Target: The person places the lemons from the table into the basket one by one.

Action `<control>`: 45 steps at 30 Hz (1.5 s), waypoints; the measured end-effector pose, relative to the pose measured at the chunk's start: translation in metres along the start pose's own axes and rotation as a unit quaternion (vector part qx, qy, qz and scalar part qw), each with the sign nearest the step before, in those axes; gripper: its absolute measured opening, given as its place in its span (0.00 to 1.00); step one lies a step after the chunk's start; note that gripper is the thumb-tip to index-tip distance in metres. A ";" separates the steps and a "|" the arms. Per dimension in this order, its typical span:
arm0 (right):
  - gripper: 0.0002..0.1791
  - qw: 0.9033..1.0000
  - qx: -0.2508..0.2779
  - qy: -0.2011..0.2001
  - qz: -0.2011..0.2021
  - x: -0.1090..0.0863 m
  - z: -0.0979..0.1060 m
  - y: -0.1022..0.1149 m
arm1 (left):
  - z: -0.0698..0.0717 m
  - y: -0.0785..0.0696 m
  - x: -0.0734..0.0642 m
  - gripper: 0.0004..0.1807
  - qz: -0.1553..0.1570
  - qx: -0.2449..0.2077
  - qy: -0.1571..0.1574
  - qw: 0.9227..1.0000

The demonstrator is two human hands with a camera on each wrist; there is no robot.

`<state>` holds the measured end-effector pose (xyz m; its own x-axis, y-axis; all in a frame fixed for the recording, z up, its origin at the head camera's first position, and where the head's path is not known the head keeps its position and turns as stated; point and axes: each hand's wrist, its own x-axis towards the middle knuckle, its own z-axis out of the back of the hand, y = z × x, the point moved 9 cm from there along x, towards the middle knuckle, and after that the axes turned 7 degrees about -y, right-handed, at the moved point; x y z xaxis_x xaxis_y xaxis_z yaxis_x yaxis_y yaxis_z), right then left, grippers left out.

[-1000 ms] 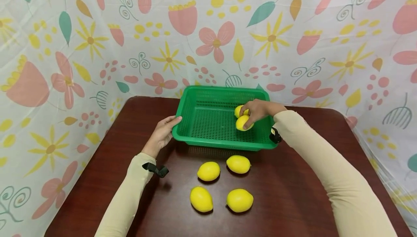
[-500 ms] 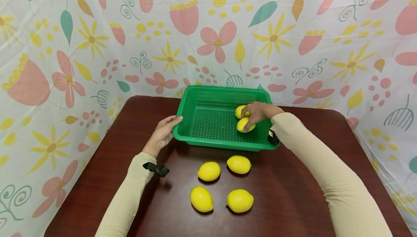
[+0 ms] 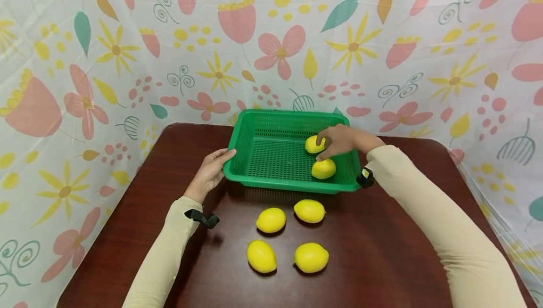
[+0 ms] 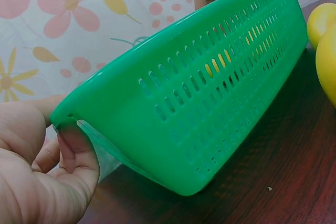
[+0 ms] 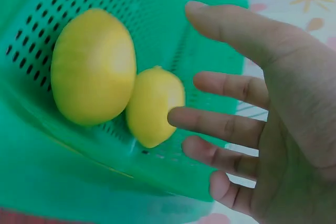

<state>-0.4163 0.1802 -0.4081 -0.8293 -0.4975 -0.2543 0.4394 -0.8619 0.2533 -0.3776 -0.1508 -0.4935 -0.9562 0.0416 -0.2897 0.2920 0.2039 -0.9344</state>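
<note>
A green perforated plastic basket (image 3: 292,184) stands on the table, with two yellow lemons inside at its right end. My left hand (image 3: 209,171) grips the basket's left rim, thumb on top and fingers curled beneath, as the left wrist view shows. Over the basket's right end hovers my right hand (image 3: 342,139), its fingers spread and holding nothing. In the right wrist view the nearer lemon (image 5: 93,66) is apart from the hand (image 5: 294,108). The farther lemon (image 5: 152,108) lies behind one fingertip; whether they touch, I cannot tell.
Several more lemons lie on the dark red-brown table in front of the basket, among them a near-left lemon (image 3: 261,256) and a near-right lemon (image 3: 311,257). A floral curtain (image 3: 280,53) hangs close behind the table and along its sides.
My right hand has let go of the lemon it held inside the basket and risen slightly up and right. That lemon now rests in the basket. My left hand keeps its grip on the rim.
</note>
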 end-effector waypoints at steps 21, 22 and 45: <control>0.23 0.964 0.069 -0.254 0.033 -0.126 0.019 0.033 | 0.001 0.001 -0.003 0.31 0.007 0.005 0.002 1.000; 0.22 0.963 0.070 -0.260 0.034 -0.132 0.016 0.036 | 0.001 0.001 -0.004 0.31 0.008 0.004 0.003 1.000; 0.25 0.949 0.141 -0.275 0.062 -0.200 -0.077 0.084 | -0.003 0.001 -0.002 0.30 0.008 -0.005 0.009 1.000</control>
<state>-0.1872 0.1998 -0.4077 -0.8661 -0.4004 0.2993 0.4998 -0.7014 0.5082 -0.3757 -0.1478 -0.4932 -0.9516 0.0619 -0.3012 0.3074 0.2132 -0.9274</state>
